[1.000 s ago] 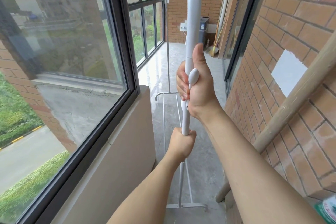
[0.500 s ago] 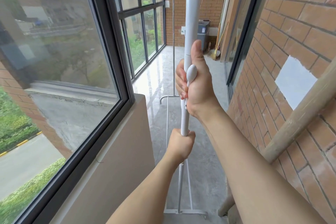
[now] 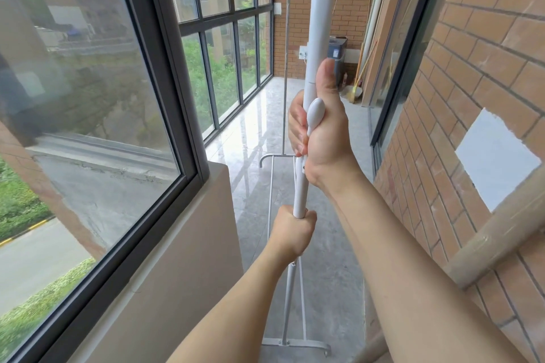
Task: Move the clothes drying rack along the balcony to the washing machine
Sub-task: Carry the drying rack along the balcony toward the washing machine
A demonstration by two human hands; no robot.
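Observation:
The clothes drying rack (image 3: 319, 9) is a white metal frame; its near upright pole rises straight in front of me and its base bar rests on the floor below. My right hand (image 3: 323, 130) grips the pole high up, over a white plastic clamp lever, thumb pointing up. My left hand (image 3: 292, 231) is wrapped around the same pole lower down. The rack's far upright and foot show further along the balcony. A grey washing machine (image 3: 337, 50) stands at the far brick wall, partly hidden by the pole.
A low wall with tall dark-framed windows (image 3: 165, 74) runs along the left. A brick wall (image 3: 472, 68) and a sliding glass door close the right side. A wooden pole (image 3: 498, 233) leans near right. A broom (image 3: 354, 88) stands by the far corner. The floor is glossy tile.
The view has advanced along the balcony; the window frame slid left and the far wall looks nearer. Both hands keep the same grip on the pole.

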